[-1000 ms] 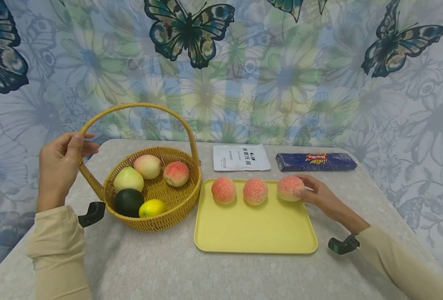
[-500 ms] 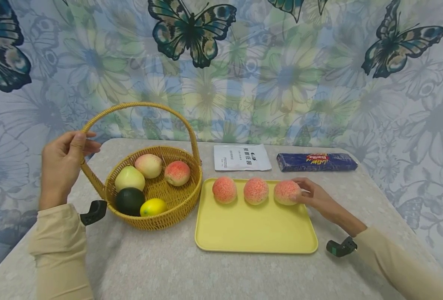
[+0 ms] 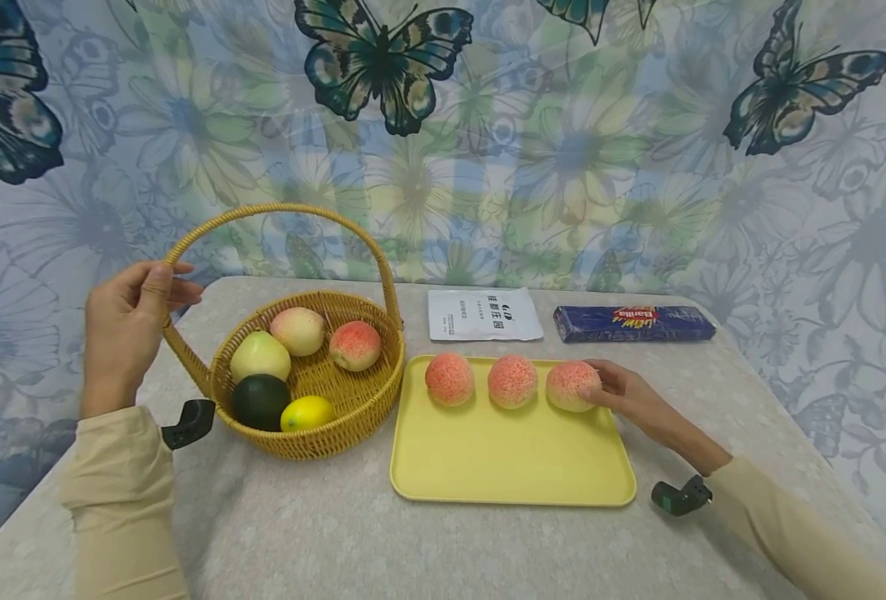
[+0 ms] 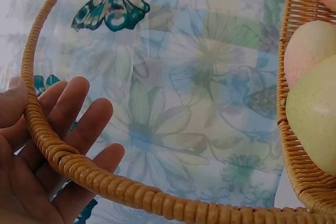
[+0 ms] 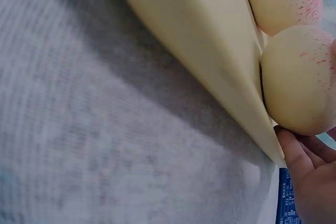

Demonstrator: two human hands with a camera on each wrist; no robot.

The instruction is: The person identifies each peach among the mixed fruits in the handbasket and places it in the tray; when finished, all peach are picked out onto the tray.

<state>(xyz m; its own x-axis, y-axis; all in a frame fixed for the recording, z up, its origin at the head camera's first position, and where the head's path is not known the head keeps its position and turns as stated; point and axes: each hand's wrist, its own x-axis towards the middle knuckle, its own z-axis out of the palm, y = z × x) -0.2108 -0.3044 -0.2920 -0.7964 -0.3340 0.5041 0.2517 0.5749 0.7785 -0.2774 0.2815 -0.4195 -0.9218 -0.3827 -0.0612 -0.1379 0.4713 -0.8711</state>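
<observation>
Rightmost peach (image 3: 572, 386) sits on the yellow tray (image 3: 510, 467), at its far right corner, last in a row of 3 and just beside the middle peach (image 3: 513, 381). Right hand (image 3: 633, 398) is on it, fingertips touching its right side, fingers loosely bent; a full grip can't be made out. Over at the wicker basket (image 3: 337, 417), left hand (image 3: 131, 321) grips the handle (image 4: 79, 166), thumb over, fingers fairly straight behind. 5 fruits lie inside.

The blue packet (image 3: 633, 323) at the back of the table carries the brand "Barilla" in a red oval. The white pouch (image 3: 484, 314) beside it bears dark print, too small to read.
</observation>
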